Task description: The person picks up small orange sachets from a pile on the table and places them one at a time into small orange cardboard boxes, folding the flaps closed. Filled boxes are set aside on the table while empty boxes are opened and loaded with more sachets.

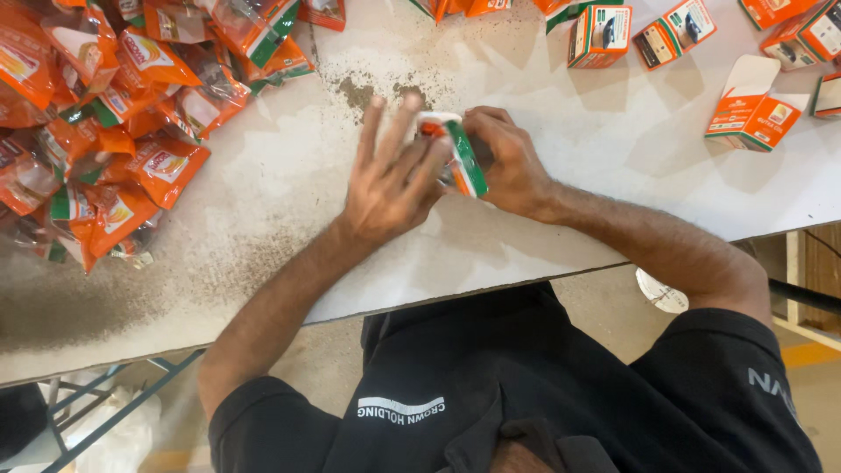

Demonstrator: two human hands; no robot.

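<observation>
Black shirt fabric is filling the bottom of the view, nearest the camera, and both bare forearms are reaching out from it over the edge of the white bench.

Both hands are meeting at a small orange, green and white packet, which is standing on its edge on the bench, just past the near edge and roughly in the middle of the view. On the left side of the packet, the left hand is pressing flat against it with fingers spread and straight; its grip is open, with nothing clasped inside it. On the right side of the packet, the right hand is curling around it, fingers bent over the top and thumb side against its face, so that grip is closed on the packet.

Just beyond the packet, a patch of dark powder is lying scattered on the bench. Far to the left of the packet, a loose heap of orange pouches is spreading over the bench corner. Beyond the packet and to its right, several small orange and white boxes are lying well apart from it, and one open box with its flap raised is sitting further right.
</observation>
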